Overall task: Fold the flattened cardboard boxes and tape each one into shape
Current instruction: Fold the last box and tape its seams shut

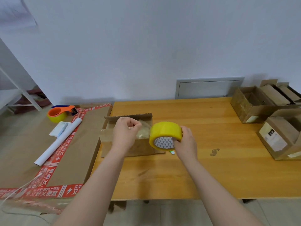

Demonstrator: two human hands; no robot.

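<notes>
1. Counter (211, 168) of yellow wood against a white wall (146, 46); open boxes (250, 105) at its right end.
2. Box (140, 148) sits near the counter's left edge.
3. Hands above it: left hand (125, 132) pinches the tape end (143, 131), right hand (185, 141) grips the roll (164, 131).

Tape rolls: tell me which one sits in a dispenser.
The far-left roll, in the orange dispenser on the flat cardboard sheet. The other yellow roll is bare, held by the right hand.
</notes>
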